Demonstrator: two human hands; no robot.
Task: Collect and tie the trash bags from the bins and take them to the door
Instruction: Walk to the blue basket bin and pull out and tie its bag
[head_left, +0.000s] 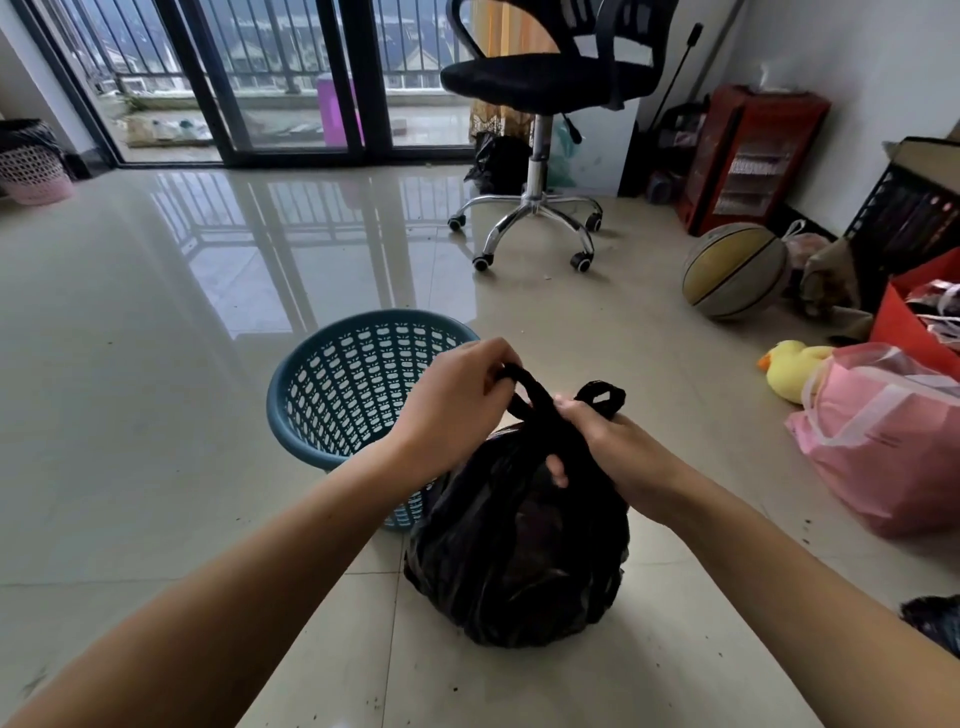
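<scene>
Black bag (519, 545) at lower centre is out of the blue bin (358, 384); you're mid-knot. Left hand (452, 410) pinches one handle, right hand (613, 452) grips the neck. Pink bin (31, 166), upper left, still lined; nothing at the door yet.

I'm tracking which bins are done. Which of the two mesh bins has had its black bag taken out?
The blue bin beside the hands, unlined; the pink bin by the far left wall has a dark liner.

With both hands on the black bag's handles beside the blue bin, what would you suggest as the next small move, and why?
Probably cross the two handles and pull them into a knot. The black plastic trash bag already sits on the tiled floor, outside the blue perforated plastic bin; the left hand pinches one handle loop, the right hand grips the other, and no knot shows.
</scene>
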